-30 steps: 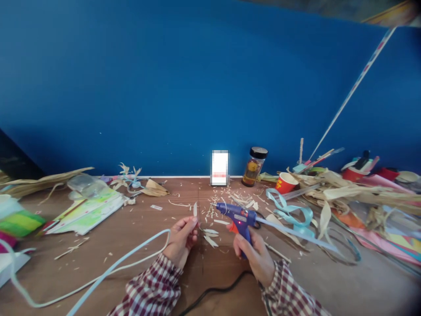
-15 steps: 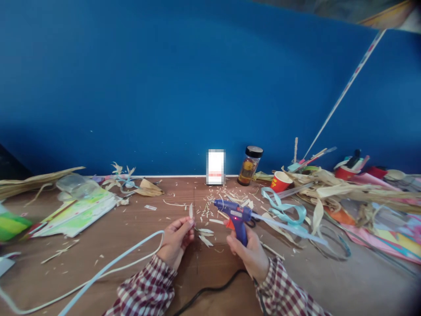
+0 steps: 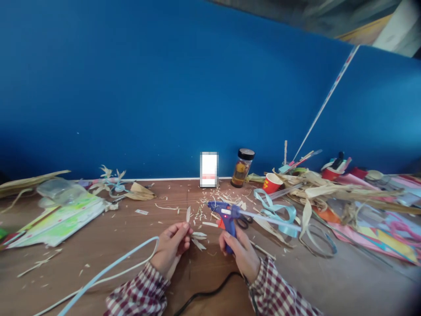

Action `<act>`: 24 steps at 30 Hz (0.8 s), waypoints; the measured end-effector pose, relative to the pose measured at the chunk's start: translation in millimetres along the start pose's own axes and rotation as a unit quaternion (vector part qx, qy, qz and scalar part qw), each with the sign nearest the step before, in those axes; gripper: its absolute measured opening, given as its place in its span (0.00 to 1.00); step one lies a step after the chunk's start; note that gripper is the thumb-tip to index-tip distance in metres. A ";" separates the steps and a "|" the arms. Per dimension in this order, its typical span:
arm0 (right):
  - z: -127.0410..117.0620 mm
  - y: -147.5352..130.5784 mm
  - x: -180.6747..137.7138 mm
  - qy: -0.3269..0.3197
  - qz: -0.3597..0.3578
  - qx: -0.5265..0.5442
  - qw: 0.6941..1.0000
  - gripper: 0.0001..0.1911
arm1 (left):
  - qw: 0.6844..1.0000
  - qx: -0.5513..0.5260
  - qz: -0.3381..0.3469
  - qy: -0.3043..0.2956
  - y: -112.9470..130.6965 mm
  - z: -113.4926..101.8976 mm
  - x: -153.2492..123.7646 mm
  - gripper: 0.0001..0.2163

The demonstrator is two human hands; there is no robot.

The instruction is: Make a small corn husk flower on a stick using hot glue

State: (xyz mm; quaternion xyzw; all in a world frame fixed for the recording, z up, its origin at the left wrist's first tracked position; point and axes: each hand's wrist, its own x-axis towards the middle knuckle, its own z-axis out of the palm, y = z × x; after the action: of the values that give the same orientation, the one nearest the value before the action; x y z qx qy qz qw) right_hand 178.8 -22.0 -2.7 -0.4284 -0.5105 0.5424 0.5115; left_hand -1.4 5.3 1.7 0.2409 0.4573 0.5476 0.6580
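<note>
My left hand point(image 3: 176, 245) is closed in a pinch on a small pale husk petal point(image 3: 188, 213), which points upward from the fingertips. In my right hand point(image 3: 240, 252) is a blue hot glue gun point(image 3: 223, 211), gripped by its handle, with the nozzle facing left. An orange trigger point(image 3: 220, 224) shows at its front, and a small red light glows on its body. From the back of the gun sticks a long translucent glue stick point(image 3: 269, 219). Several more pale petals point(image 3: 199, 241) lie on the table between my hands, close to the left fingertips.
Husk scraps litter the brown table point(image 3: 125, 245). Behind stand a bright pixelated rectangle point(image 3: 209, 169), a dark-lidded jar point(image 3: 242, 169) and a red paper cup point(image 3: 271, 184). Blue ribbon point(image 3: 287, 221) and piled husks point(image 3: 348, 193) lie right. A black cable point(image 3: 210, 292) runs below my hands.
The view has turned a little, so the scene sits further left. My right fingers sit lower on the glue gun's handle, away from the trigger. The left hand still pinches the petal.
</note>
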 end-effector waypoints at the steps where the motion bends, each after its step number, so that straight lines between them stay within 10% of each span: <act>1: -0.3 -0.1 -0.3 -0.003 0.003 0.003 1.000 0.12 | 1.000 0.002 -0.002 -0.001 -0.7 -0.1 0.2 0.11; 24: 4.3 -12.4 -15.1 -0.095 -0.032 -0.134 0.986 0.22 | 0.993 0.044 0.105 0.031 -6.7 -5.8 7.7 0.11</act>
State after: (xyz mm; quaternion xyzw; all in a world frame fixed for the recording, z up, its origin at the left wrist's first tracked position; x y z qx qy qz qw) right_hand 177.6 -38.0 9.2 -0.4227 -0.6385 0.4906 0.4159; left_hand -3.2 9.5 -9.1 0.2992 0.4738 0.5998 0.5712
